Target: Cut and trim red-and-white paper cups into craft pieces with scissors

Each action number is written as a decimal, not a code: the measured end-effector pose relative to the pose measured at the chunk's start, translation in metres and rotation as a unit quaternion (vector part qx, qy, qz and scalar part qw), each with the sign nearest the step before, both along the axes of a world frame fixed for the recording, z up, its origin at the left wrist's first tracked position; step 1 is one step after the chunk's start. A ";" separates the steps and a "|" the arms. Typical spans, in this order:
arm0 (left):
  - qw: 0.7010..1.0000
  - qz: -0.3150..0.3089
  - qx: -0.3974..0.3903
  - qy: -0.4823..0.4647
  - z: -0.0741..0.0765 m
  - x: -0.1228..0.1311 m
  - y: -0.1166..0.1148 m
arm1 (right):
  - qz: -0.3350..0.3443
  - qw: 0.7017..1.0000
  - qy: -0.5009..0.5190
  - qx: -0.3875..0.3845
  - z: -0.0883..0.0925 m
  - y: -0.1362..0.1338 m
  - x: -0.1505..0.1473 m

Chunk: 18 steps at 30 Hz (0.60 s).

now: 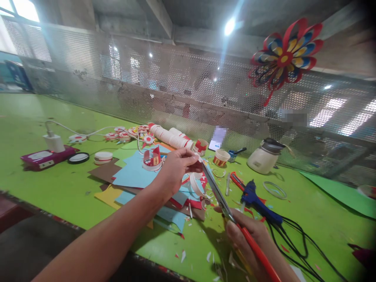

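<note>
My left hand [180,166] is closed in a pinch on a small white scrap [200,159] in the middle of the view. The tips of the scissors [217,190] touch or nearly touch that scrap. My right hand [249,235] grips these scissors by their red handle, and the blades look almost closed. Below my left hand lie a curled white paper strip [196,186] and blue paper sheets [135,172]. A cut paper cup [152,159] with red points stands just left of my left hand.
A blue glue gun [258,199] with black cable lies right of the scissors, near a craft knife [237,181] and a white jug [263,156]. Stacked paper cups [169,135], a phone [217,138] and a purple power bank [48,156] stand further back. Paper scraps litter the green table [96,213].
</note>
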<state>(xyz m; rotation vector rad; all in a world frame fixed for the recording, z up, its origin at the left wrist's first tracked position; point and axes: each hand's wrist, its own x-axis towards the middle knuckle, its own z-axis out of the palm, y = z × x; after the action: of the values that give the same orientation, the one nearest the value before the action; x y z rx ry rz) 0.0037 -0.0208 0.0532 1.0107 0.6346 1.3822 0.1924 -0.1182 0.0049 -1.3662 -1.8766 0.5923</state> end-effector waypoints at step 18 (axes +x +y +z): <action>0.998 -0.045 0.023 0.043 0.011 -0.012 0.003 | -0.002 0.999 -0.036 0.017 0.025 -0.017 -0.001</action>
<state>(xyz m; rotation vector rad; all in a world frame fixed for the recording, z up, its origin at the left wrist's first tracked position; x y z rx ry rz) -0.0085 -0.0178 0.0637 1.1283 0.6147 1.2845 0.1913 -0.1353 0.0294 -1.3845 -1.9332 0.5122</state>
